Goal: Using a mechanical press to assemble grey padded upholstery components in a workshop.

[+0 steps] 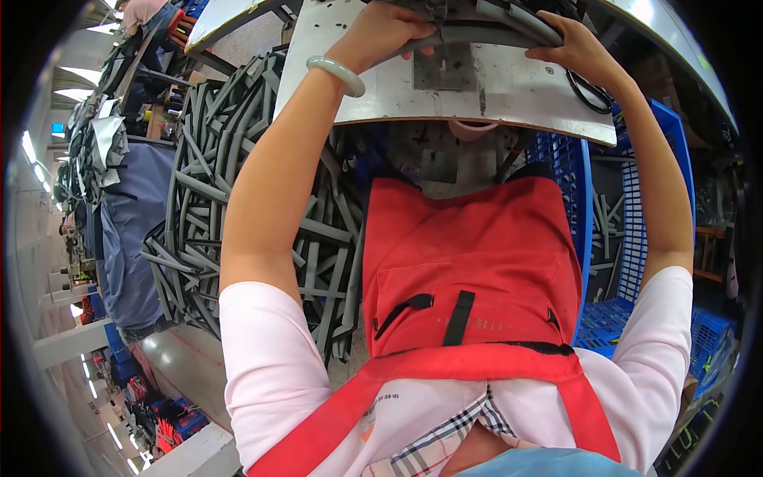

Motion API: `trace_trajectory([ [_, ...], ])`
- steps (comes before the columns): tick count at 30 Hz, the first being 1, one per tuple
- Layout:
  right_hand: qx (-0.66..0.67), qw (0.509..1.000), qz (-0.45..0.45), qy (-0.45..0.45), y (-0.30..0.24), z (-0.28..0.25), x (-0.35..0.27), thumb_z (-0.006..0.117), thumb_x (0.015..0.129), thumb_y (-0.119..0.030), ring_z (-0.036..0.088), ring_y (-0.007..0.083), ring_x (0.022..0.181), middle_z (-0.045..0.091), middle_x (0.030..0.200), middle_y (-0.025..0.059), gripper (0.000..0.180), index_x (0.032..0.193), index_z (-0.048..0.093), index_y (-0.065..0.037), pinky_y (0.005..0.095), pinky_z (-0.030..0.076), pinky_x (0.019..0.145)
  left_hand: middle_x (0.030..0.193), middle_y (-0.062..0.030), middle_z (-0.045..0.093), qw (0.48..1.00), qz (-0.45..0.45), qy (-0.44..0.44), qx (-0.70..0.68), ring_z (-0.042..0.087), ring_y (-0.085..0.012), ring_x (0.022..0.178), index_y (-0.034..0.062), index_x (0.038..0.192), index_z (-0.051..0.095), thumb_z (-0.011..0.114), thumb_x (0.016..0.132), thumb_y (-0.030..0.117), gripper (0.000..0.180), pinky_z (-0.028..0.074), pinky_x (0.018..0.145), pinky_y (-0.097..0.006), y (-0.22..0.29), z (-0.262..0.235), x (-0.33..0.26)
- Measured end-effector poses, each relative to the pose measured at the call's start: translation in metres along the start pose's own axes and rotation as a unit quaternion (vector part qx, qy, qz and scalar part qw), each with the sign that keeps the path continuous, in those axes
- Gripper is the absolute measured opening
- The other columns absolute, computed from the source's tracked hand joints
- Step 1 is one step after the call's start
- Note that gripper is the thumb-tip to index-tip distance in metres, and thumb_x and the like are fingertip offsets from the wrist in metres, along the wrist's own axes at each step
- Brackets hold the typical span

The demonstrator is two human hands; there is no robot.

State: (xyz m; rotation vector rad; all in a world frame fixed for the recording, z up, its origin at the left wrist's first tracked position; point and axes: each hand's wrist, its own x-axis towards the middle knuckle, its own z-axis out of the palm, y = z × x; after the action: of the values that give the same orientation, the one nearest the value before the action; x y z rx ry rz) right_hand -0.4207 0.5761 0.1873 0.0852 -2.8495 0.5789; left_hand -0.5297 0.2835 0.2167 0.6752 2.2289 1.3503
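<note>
Both my arms reach forward over a white worktable (373,103) at the top of the view. My left hand (387,33) is closed, fingers pinched at the left part of a curved grey strip (485,33), close to a dark metal machine part (435,9). Around the strip's right part my right hand (579,52) curls, thumb below and fingers above. A second grey piece (520,20) lies against the strip near the right hand. The upper ends of both pieces are cut off by the picture's edge. A metal plate (445,70) is set in the tabletop below the strip.
To my left is a large heap of grey strips (230,135). A blue plastic crate (584,199) with more grey strips (608,215) stands at my right. A black cord loop (588,91) hangs at the table's right edge. Far left, a person (147,16) is partly visible.
</note>
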Motion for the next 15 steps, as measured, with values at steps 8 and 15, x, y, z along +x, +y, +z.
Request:
trace_trajectory([
  [8, -0.022, 0.999, -0.011, 0.033, 0.013, 0.0, -0.009, 0.078, 0.078, -0.041, 0.061, 0.0284, 0.105, 0.06, 0.12, 0.0201, 0.077, 0.138, 0.048, -0.002, 0.032, 0.046, 0.098, 0.076, -0.0073, 0.069, 0.996, 0.068, -0.018, 0.054, 0.054, -0.0102, 0.06, -0.0053, 0.098, 0.07, 0.063, 0.09, 0.016, 0.023, 0.044, 0.055, -0.024, 0.002, -0.003, -0.011],
  [15, 0.006, 1.0, -0.009, 0.014, 0.0, -0.009, -0.009, 0.078, 0.078, -0.041, 0.062, 0.0262, 0.102, 0.062, 0.116, 0.0182, 0.073, 0.135, 0.051, -0.003, 0.0319, 0.045, 0.097, 0.078, -0.0056, 0.069, 0.984, 0.127, -0.035, 0.117, 0.052, -0.0074, 0.062, -0.0013, 0.104, 0.07, 0.062, 0.091, 0.02, 0.026, 0.045, 0.06, -0.021, -0.012, -0.009, -0.01],
])
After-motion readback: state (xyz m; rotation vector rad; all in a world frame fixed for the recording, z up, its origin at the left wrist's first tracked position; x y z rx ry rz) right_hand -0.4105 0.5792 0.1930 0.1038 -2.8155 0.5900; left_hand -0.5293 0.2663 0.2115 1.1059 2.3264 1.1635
